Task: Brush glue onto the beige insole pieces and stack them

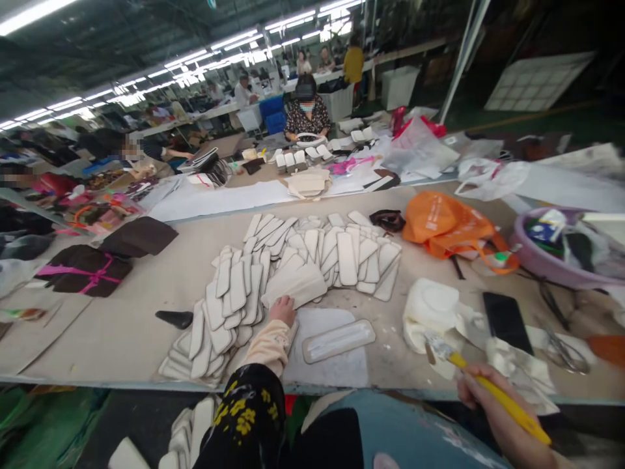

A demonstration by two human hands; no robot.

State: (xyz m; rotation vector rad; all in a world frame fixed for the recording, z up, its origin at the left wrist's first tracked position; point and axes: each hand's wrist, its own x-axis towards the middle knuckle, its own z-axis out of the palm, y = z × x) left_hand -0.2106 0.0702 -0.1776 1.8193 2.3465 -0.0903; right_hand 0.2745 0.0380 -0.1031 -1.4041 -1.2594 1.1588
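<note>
My right hand [493,400] is wrapped around the yellow handle of a brush [512,407], whose white-smeared bristles point at a white, glue-crusted container [432,312]. My left hand [284,310] is at the near edge of a larger cream rounded panel [297,285], fingers closed on that edge; the fingertips are partly hidden. This panel lies against a wide, overlapping heap of cream rounded pieces [239,283]. Right of my left hand, a single cream rounded piece [339,341] with a wet-looking white streak lies on a pale sheet [325,374].
Near my right hand lie a black phone [508,319] and scissors [566,348]. Behind them are an orange bag [444,225] and a purple basin [532,260]. A dark bundle tied with pink ribbon [88,270] sits left. Across the table, a person [312,117] handles a pale piece.
</note>
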